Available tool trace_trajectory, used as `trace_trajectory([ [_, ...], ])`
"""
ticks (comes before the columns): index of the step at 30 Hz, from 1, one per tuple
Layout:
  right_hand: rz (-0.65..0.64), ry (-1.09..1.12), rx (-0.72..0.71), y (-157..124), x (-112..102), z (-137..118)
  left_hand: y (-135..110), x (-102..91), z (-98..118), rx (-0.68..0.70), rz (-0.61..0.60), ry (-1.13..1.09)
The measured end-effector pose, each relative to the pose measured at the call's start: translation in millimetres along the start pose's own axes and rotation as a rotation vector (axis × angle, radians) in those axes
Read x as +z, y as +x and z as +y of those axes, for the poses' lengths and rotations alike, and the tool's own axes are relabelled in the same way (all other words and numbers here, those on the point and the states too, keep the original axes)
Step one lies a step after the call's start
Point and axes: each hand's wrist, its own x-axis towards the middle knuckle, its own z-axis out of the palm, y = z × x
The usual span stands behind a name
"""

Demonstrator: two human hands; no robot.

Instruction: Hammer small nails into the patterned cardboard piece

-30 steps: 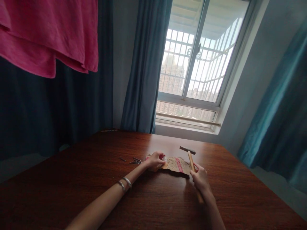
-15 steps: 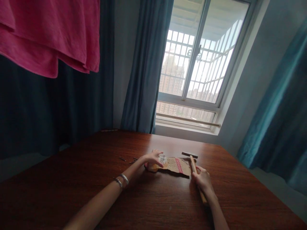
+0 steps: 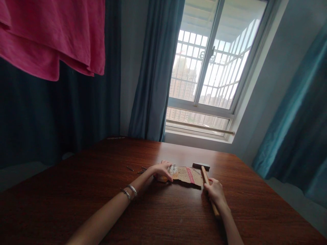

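Note:
A torn-edged piece of cardboard (image 3: pixel 182 173) with many small dark dots and a pink band lies on the table. Two thin nails (image 3: pixel 174 167) stand upright from it near its left part. My left hand (image 3: pixel 163 170) spans the cardboard's left end, thumb along the near edge and fingers toward the far edge, gripping it. My right hand (image 3: pixel 216 192) is wrapped round the wooden handle of a hammer (image 3: pixel 206 176). The hammer's dark head rests low, just beyond the cardboard's right end.
Several loose nails (image 3: pixel 143 169) lie left of my left hand, with another nail (image 3: pixel 130 168) farther left. The brown wooden table (image 3: pixel 153 214) reaches to the window wall. A pink cloth (image 3: pixel 76 37) hangs at upper left, in front of dark blue curtains (image 3: pixel 150 75).
My left hand's spread fingers and thumb have come down and closed onto the cardboard's left end. My right hand keeps the hammer in nearly the same place.

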Motion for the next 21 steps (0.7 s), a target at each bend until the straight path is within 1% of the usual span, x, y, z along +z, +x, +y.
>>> trace_trajectory([
  [7, -0.006, -0.054, 0.028, -2, -3, -3, 1, 0.9, -1, -0.016, -0.006, -0.018],
  [14, -0.034, -0.151, 0.027, -6, -3, -1, -1, -3.3, 5, -0.051, -0.096, 0.084],
  [21, -0.01, -0.23, 0.001, -2, 5, 4, -5, -3.3, 9, -0.045, -0.068, 0.094],
])
